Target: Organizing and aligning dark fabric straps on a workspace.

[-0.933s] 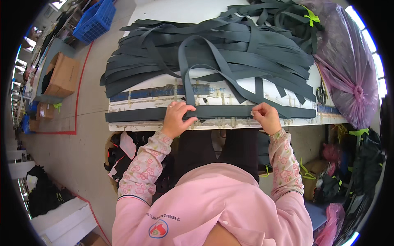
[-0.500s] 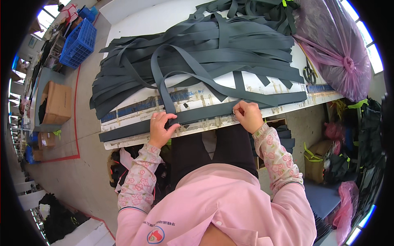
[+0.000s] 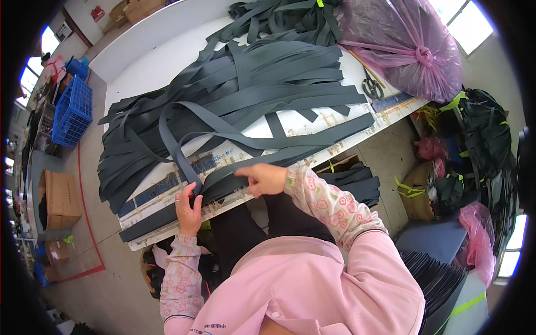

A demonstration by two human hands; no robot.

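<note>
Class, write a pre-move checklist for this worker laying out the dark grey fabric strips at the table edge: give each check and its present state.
1. Left hand on the long dark grey fabric strip along the table edge: ok.
2. Right hand on the same strip: ok.
3. Strip flat along the ruled white table edge: not ok, it lifts between the hands.
4. Heap of dark grey strips kept off the working strip: not ok, one loops over it.
5. Scissors away from the hands: ok.
6. Strip ends aligned: cannot tell.

Bright, even daylight from windows at both edges; sharp centre, fisheye-bent, dark rim.
</note>
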